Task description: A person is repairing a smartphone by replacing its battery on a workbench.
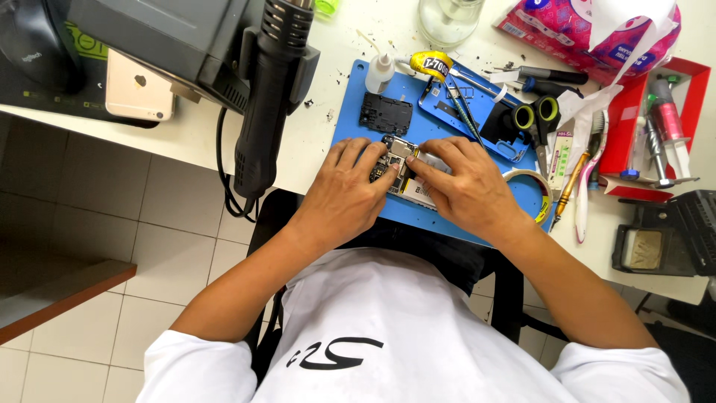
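Both hands palm-down, left hand [344,195] and right hand [468,188], fingers curled, pinching the opened phone [399,168] on the blue mat [350,127].

A white table [313,142], speckled with small dark crumbs, carries a blue work mat [358,127] near its front edge. Left of the mat a black heat gun [265,112] hangs over the edge, beside a grey box [164,33] and a pale gold phone [139,88] lying face down. Behind the mat stand a small white bottle [380,73] and a clear glass jar [446,19]. To the right lie a pink tissue pack [574,30], a red tray [690,71], a toothbrush [589,175] and a black stand [664,239].
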